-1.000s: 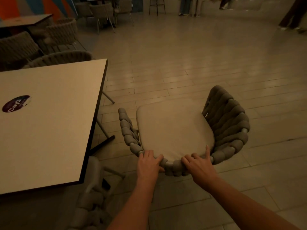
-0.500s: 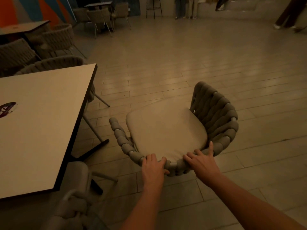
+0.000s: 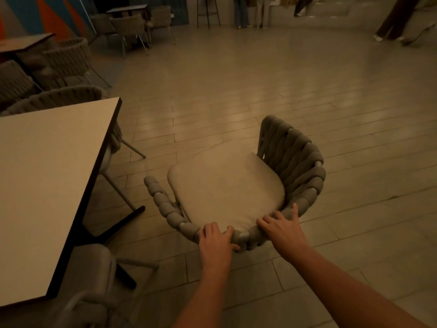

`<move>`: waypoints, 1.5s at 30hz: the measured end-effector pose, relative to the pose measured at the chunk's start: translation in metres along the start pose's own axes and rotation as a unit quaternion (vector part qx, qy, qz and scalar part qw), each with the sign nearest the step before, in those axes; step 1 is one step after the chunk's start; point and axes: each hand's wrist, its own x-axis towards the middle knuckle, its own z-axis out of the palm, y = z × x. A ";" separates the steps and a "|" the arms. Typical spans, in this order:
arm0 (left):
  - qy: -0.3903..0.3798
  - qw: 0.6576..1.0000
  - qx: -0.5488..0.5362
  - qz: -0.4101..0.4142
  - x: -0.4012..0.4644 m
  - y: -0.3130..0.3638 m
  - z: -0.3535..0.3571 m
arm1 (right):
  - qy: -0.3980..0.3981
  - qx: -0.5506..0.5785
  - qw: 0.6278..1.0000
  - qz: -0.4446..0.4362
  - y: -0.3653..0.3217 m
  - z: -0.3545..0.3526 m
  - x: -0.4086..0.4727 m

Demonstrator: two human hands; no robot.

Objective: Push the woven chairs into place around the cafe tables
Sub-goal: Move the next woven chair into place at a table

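Hands: left (image 3: 216,239), right (image 3: 282,227) grip woven chair (image 3: 227,188) backrest.

Over the last second the view has swung to the right. The cafe table (image 3: 52,185) now fills less of the left side, and the round sticker seen on its top earlier has slid out of sight past the left edge. The woven chair (image 3: 238,185) sits farther toward 3 o'clock from the table's corner than before, with more bare floor between them. The left hand (image 3: 216,237) and right hand (image 3: 281,229) have travelled with the chair's back rim, and both forearms reach farther into view. A second chair (image 3: 94,280) at 7 o'clock, beside the table's near corner, shows more of itself than before.
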 end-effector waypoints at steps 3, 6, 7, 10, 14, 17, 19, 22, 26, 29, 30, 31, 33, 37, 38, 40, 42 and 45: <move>-0.009 1.000 -0.002 -0.002 -0.001 0.000 -0.002 | -0.012 0.014 1.000 -0.013 0.005 -0.003 0.001; -0.019 1.000 -0.009 -0.001 0.001 0.005 -0.009 | -0.021 0.038 0.999 -0.018 0.018 -0.009 -0.004; -0.022 1.000 -0.016 0.003 0.002 0.009 -0.012 | -0.020 0.045 0.999 -0.016 0.023 -0.010 -0.006; -0.017 0.999 -0.039 0.030 0.006 0.026 -0.022 | -0.012 0.053 0.999 -0.005 0.037 -0.014 -0.015; 0.014 0.996 -0.076 0.054 0.014 0.055 -0.033 | -0.006 0.047 0.999 0.002 0.054 -0.026 -0.022; 0.031 0.993 -0.086 0.071 0.017 0.071 -0.035 | -0.007 0.040 0.999 0.004 0.067 -0.034 -0.026; 0.025 0.993 -0.093 0.071 0.020 0.080 -0.035 | -0.011 0.041 0.999 0.005 0.078 -0.038 -0.028; 0.015 0.992 -0.108 0.068 0.029 0.092 -0.039 | -0.009 0.039 0.999 0.008 0.096 -0.041 -0.027; 0.023 0.990 -0.117 0.072 0.044 0.106 -0.042 | -0.005 0.034 0.999 0.012 0.119 -0.039 -0.014; 0.003 0.990 -0.127 0.062 0.057 0.117 -0.042 | 0.001 0.036 0.999 0.006 0.134 -0.036 0.002; 0.000 0.990 -0.126 0.059 0.063 0.120 -0.042 | 0.001 0.037 0.999 0.003 0.139 -0.036 0.009; 0.002 0.991 -0.125 0.057 0.068 0.123 -0.042 | 0.003 0.038 0.999 0.000 0.143 -0.035 0.015; 0.004 0.991 -0.124 0.052 0.079 0.128 -0.041 | -0.001 0.034 0.999 -0.009 0.151 -0.035 0.025; -0.002 0.990 -0.134 0.039 0.094 0.146 -0.040 | -0.014 0.012 0.999 -0.036 0.175 -0.031 0.039; -0.004 0.990 -0.138 0.037 0.096 0.149 -0.038 | -0.020 0.007 0.999 -0.040 0.181 -0.031 0.042; -0.015 0.989 -0.142 0.029 0.098 0.155 -0.035 | -0.034 0.006 0.998 -0.045 0.190 -0.030 0.045; -0.019 0.990 -0.141 0.019 0.100 0.159 -0.032 | -0.039 0.008 0.998 -0.053 0.198 -0.026 0.046; -0.031 0.989 -0.145 0.001 0.103 0.162 -0.030 | -0.050 0.007 0.996 -0.070 0.207 -0.023 0.048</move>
